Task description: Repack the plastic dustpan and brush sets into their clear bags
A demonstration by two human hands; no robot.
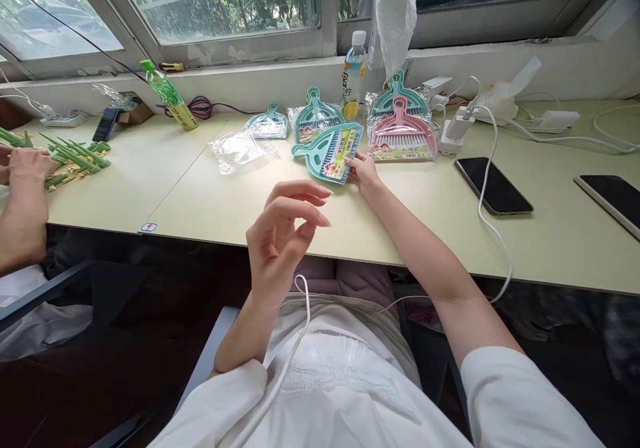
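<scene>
My right hand (367, 173) is closed on the right edge of a green mini dustpan-and-brush set (323, 151), its thumb and fingers at the printed label. The set is tilted, handle to the left, just above the table. My left hand (285, 235) is raised nearer to me, fingers loosely bent and thumb apart from them, with nothing held. Behind the held set lie a wrapped green dustpan set (315, 111) and a smaller green set (269, 125). To the right, a pink dustpan set (404, 133) leans in front of another green dustpan set (399, 95).
A crumpled clear plastic bag (239, 151) lies left of the sets. Bottles (354, 75) (170, 95) stand or lean by the window. A phone (494, 185) and a white cable (493, 161) are at right. Another person's hand (31, 165) is over green stalks (75, 155) at left.
</scene>
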